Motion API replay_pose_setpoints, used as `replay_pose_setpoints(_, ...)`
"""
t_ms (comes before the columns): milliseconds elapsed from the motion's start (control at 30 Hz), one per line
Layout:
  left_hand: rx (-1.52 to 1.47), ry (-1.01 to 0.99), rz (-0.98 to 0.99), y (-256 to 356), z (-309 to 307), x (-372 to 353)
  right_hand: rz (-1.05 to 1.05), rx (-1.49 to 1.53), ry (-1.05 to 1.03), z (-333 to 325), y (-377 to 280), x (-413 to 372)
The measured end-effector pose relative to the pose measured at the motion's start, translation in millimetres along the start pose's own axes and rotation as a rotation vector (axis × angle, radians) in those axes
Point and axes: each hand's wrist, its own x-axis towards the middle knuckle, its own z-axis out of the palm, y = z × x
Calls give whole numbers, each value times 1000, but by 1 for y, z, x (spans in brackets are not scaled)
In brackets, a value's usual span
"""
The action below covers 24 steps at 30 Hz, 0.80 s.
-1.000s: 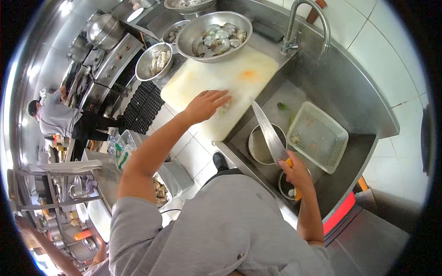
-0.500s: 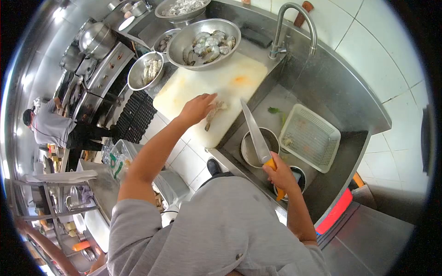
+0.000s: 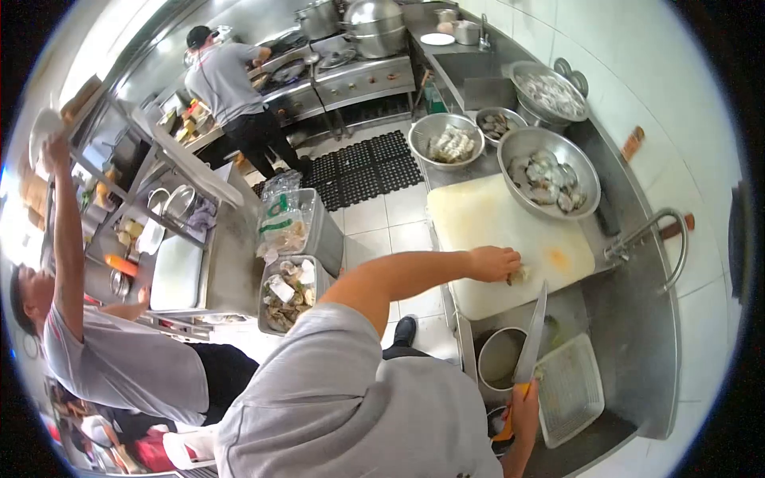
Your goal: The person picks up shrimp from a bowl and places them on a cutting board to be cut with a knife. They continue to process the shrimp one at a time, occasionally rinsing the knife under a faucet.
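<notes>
My left hand (image 3: pixel 492 264) is low over the white cutting board (image 3: pixel 470 215), its fingers curled on a shrimp (image 3: pixel 519 276); most of the shrimp is hidden under them. My right hand (image 3: pixel 522 418) grips a large knife by its orange handle, over the sink. The knife blade (image 3: pixel 531 338) points up toward the board, its tip close to the board's near edge and apart from the shrimp. A steel bowl of shrimp (image 3: pixel 588 179) rests at the board's far right corner. Beyond the board stands a colander (image 3: pixel 416 142) with pale, peeled-looking shrimp.
In the sink are a round pot (image 3: pixel 484 362) and a white plastic basket (image 3: pixel 594 382); a faucet (image 3: pixel 681 247) arches at right. Bins (image 3: pixel 327 231) stand on the floor at left. One co-worker (image 3: pixel 231 88) is by the stove, another (image 3: pixel 119 358) reaches up to a shelf at left.
My view has swung left, bringing the stove and co-workers further into sight. My left hand has closed over the shrimp, which lay exposed beside it. The knife stays in my right hand.
</notes>
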Motion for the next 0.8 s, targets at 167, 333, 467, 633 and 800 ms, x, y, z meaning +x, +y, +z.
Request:
replay_pose_setpoints(167, -466, 255, -299, 11, 8, 4, -124, -111, 154, 0, 24, 10)
replay_pose_setpoints(333, -475, 436, -344, 31, 17, -10, -193, -261, 142, 0, -2, -21)
replay_pose_setpoints(467, -414, 357, -427, 38, 7, -19, -175, -421, 157, -4, -26, -13)
replay_pose_setpoints(633, -277, 361, -370, 50, -7, -22, -136, -429, 201, -7, -29, -12)
replay_pose_setpoints(800, -219, 387, -223, 47, 2, -20, -183, -540, 194, -13, -46, -19)
